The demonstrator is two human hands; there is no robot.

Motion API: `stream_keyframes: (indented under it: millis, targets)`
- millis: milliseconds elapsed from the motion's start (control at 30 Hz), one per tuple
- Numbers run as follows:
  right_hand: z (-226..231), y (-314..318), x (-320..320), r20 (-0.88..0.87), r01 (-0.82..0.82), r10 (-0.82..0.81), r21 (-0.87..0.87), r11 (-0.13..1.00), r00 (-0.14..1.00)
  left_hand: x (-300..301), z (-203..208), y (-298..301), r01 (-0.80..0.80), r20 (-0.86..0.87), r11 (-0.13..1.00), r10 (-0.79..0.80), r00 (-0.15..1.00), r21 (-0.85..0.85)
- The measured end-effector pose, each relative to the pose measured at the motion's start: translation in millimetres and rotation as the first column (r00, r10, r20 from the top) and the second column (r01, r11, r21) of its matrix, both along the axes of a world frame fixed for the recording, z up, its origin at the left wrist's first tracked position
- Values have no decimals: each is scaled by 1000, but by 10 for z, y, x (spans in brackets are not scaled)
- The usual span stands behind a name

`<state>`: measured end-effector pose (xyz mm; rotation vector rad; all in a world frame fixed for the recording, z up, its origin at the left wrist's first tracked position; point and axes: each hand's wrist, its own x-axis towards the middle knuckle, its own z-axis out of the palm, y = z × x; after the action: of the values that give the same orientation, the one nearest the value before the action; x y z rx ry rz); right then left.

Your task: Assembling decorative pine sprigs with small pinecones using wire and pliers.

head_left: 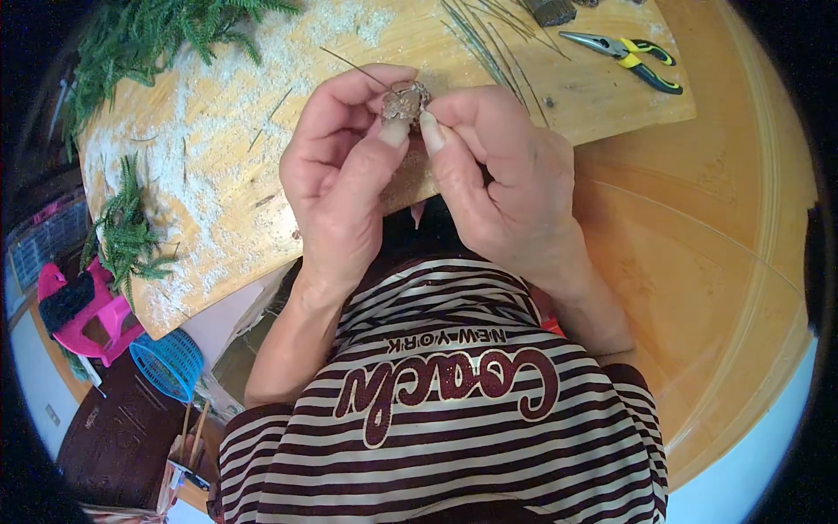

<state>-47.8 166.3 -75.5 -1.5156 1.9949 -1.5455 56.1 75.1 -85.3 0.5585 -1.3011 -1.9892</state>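
Note:
Near the front edge of a wooden board (pixel 262 223), my two hands meet around a small brown pine cone (pixel 402 104) with a rough, scaly surface. My left hand (pixel 336 170) is closed on it, thumb in front and fingers behind. A thin wire-like stem (pixel 353 67) sticks out from it to the upper left. My right hand (pixel 502 166) pinches the right side of the cone between thumb and forefinger. The fingertips cover part of it, so what exactly the right pinch grips there is partly hidden.
White flakes are scattered over the board's left half. Green needle branches (pixel 175 39) lie at the far left, with a smaller sprig (pixel 129 227) nearer. Thin stems (pixel 497 48) and yellow-black pliers (pixel 624 57) lie far right. A blue basket (pixel 168 365) and pink plastic chair (pixel 83 319) stand lower left.

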Motion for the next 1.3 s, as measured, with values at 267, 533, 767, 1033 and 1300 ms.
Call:
stream_keyframes:
  millis: [267, 533, 767, 1033, 1300]
  targets:
    - [-37, 20, -20, -48, -35, 37, 33, 999, 998, -103, 90, -2, -18, -21, 985, 22, 1000, 171]
    - [-40, 81, -26, 38, -46, 44, 43, 998, 998, -132, 59, 13, 21, -86, 937, 10, 996, 349]
    - [18, 88, -165, 18, -160, 160, -28, 987, 987, -93, 12, -6, 115, -111, 912, -77, 991, 395]
    - [141, 206, -423, -67, -314, 319, 72, 947, 945, -21, -24, -94, 302, -113, 889, -280, 953, 344]
    - [232, 318, -505, -172, -252, 278, 159, 955, 945, -73, 140, -38, 309, 114, 934, -332, 937, 179]
